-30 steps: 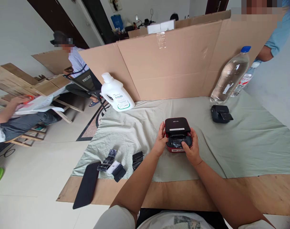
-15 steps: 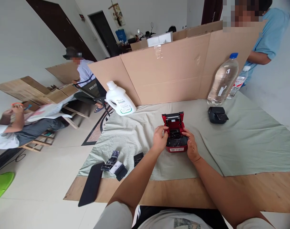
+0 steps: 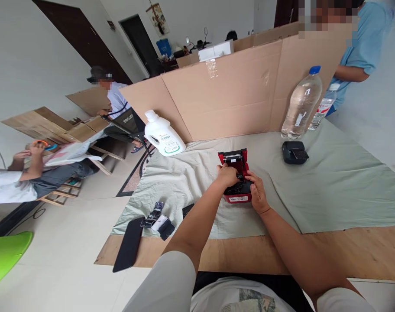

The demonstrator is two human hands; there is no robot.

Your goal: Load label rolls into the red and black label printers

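A small red-and-black label printer (image 3: 238,198) rests on the cloth with its lid (image 3: 233,156) raised. My left hand (image 3: 227,177) is curled over the left side of its open bay, thumb reaching inside; its other fingertips and anything between them are hidden. My right hand (image 3: 258,193) is closed around the printer's right side, fingers along the rim by the hinge. To the left lie crumpled black-and-white strips (image 3: 159,221), and a dark flat piece (image 3: 187,210) shows partly behind my left forearm.
A black phone-like slab (image 3: 128,245) overhangs the table's front-left edge. A white detergent jug (image 3: 165,136) and two water bottles (image 3: 301,106) stand before a cardboard screen (image 3: 223,99). A black device (image 3: 295,152) sits to the right. Other people sit left and stand behind.
My left hand has moved from the printer's left edge inward over the open bay. My right hand stays at its right side. The view has shifted slightly.
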